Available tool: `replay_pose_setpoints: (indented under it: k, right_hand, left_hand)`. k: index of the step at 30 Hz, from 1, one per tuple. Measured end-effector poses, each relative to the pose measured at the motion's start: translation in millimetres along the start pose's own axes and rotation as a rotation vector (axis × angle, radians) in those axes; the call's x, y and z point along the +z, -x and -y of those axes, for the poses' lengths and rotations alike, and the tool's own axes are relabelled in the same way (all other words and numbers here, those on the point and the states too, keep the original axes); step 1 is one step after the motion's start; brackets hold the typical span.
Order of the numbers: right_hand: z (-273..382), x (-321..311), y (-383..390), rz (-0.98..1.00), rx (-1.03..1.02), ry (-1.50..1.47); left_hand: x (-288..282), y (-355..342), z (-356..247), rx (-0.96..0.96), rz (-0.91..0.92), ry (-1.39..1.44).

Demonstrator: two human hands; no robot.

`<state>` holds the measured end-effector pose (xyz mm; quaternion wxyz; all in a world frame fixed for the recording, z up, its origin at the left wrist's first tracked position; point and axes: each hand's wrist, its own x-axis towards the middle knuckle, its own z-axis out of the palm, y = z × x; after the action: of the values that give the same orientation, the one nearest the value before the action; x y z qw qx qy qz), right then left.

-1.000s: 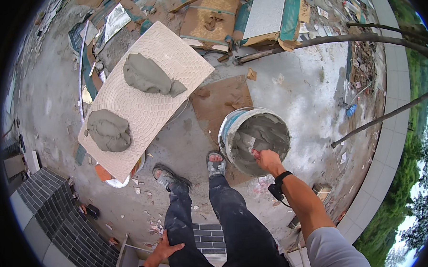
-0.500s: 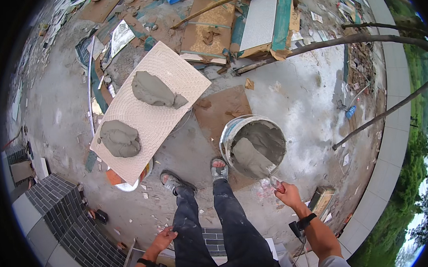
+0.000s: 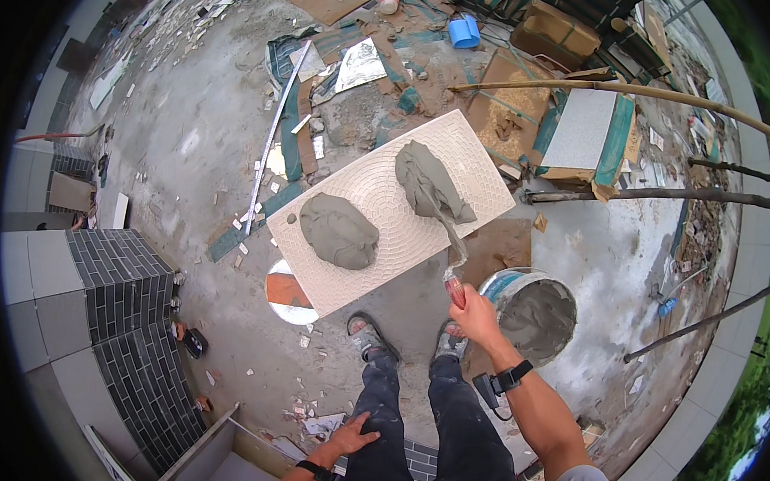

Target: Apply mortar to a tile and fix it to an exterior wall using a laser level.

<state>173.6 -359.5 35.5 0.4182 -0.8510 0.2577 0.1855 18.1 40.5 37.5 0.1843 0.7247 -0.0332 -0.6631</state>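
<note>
My right hand (image 3: 476, 316) grips a red-handled trowel (image 3: 455, 291). Its mortar-covered blade reaches the tile's near edge, below the right mortar heap (image 3: 421, 179). The pale patterned tile (image 3: 404, 274) lies tilted across the view, a second grey heap (image 3: 337, 230) on its left half, over an orange-and-white round object (image 3: 288, 292). Beside my right hand stands a white bucket (image 3: 511, 282) of grey mortar (image 3: 539, 320). My left hand (image 3: 352, 434) rests on my left thigh with its fingers apart.
My sandalled feet stand below the tile. Cardboard (image 3: 499, 106), boxes (image 3: 578, 133), a blue container (image 3: 463, 31) and scattered debris lie beyond. Long poles (image 3: 658, 192) lean in from the right. A dark brick low wall (image 3: 122, 321) is at the left.
My right hand has lifted the trowel with mortar out of the bucket and swung it leftward to the tile. The view has turned, moving the tile right. My left hand stays at my thigh.
</note>
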Motion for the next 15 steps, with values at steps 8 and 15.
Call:
replay_pose_setpoints:
  k: [8,15]
  right_hand:
    - [-116,-78,152,-0.040,0.258,-0.096]
    - [-253,-116,131,0.067,0.420,0.757]
  left_hand:
    - [18,-1,14,-0.076,0.460,0.250]
    - [-5,-3,-5,-0.165,0.506,0.062]
